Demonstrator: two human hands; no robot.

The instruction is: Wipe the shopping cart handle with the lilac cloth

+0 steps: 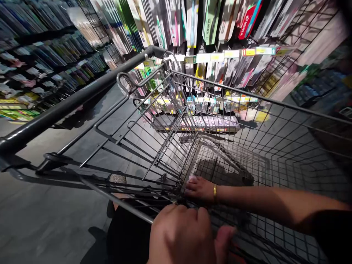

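A grey wire shopping cart [264, 96] fills the middle of the view. My left hand [180, 234] is closed in a fist round the cart's near top rim, at the bottom centre. From the right edge my right arm reaches low into the basket, with a gold bracelet [215, 191] at the wrist. My right hand [200, 189] is near the hinged rear end of the basket, its fingers bent together. A small pale patch shows at its fingertips; I cannot make out what they grip. The cart's dark push handle [68, 99] slants across the left side.
A lit rack of packaged toothbrushes [192, 22] with price labels [217, 57] stands right beyond the cart. Further shelves [49, 55] are at the left, blurred. Grey floor [33, 212] shows at the lower left, beside a glittery shoe [117, 179].
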